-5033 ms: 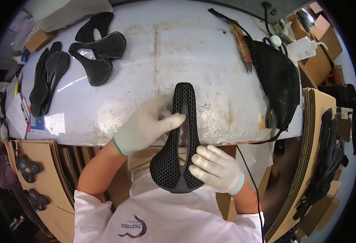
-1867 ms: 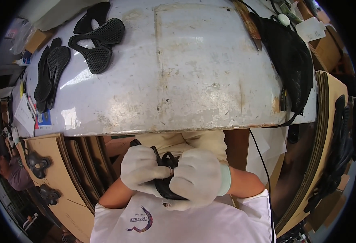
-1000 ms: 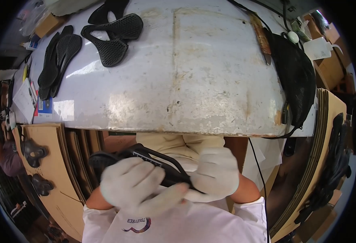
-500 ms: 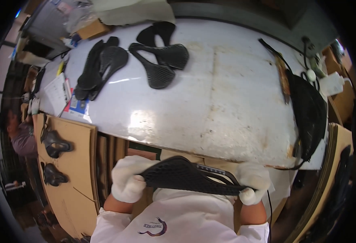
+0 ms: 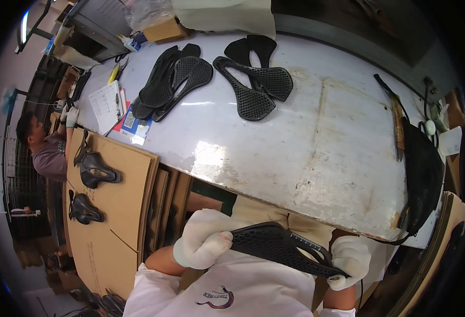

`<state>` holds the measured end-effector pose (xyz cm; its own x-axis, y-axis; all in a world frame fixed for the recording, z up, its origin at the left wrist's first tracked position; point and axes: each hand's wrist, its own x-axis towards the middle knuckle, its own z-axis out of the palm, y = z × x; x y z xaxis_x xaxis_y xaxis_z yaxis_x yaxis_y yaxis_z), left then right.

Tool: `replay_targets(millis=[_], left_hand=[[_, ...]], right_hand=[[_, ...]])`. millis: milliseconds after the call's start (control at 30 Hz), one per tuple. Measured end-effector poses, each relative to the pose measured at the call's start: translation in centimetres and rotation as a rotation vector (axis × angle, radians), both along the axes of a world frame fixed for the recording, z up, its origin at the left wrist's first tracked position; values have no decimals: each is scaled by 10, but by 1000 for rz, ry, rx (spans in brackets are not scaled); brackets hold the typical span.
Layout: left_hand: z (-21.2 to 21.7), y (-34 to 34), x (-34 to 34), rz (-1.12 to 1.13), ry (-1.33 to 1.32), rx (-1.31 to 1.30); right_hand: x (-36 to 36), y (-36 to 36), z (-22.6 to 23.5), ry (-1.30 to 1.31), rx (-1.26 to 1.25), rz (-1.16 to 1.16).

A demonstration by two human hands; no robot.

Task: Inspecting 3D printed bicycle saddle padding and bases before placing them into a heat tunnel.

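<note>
I hold a black lattice bicycle saddle (image 5: 280, 248) sideways against my chest, below the table's front edge. My left hand (image 5: 203, 244), in a white glove, grips its wide end. My right hand (image 5: 350, 260), also gloved, grips its narrow nose end. Several more black lattice saddles (image 5: 253, 87) and saddle shells (image 5: 171, 82) lie at the far left part of the worn white table (image 5: 317, 153).
A black bag (image 5: 422, 179) and a wooden-handled tool (image 5: 398, 129) lie at the table's right end. Papers (image 5: 105, 103) sit at its left end. Cardboard sheets (image 5: 116, 206) with two black saddles (image 5: 97, 171) stand to my left, where another person (image 5: 44, 145) works.
The saddle was lifted off the table and drawn down to my chest, then turned sideways between both hands. My view has swung left, bringing the cardboard sheets and the other person into sight.
</note>
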<state>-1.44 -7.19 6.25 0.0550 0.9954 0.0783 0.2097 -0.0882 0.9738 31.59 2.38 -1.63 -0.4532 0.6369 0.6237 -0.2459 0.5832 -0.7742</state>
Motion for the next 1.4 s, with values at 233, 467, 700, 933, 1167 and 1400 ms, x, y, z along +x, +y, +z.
replay_targets(millis=[233, 467, 700, 933, 1167, 1400], left_hand=[[-13, -6, 0, -119, -97, -51], [-11, 7, -7, -209, -108, -226], [1, 11, 10, -43, 110, -174], [-1, 21, 22, -58, 272, 137], [-3, 11, 22, -18, 326, 139], [2, 14, 22, 47, 408, -19]], right_hand=[[1, 4, 13, -91, 182, 45], [8, -3, 20, -273, 261, -69], [-16, 4, 46, -759, 171, -20], [-10, 3, 43, -742, 109, 8], [-4, 0, 48, -731, -2, 63], [-7, -7, 36, -645, -45, 35]])
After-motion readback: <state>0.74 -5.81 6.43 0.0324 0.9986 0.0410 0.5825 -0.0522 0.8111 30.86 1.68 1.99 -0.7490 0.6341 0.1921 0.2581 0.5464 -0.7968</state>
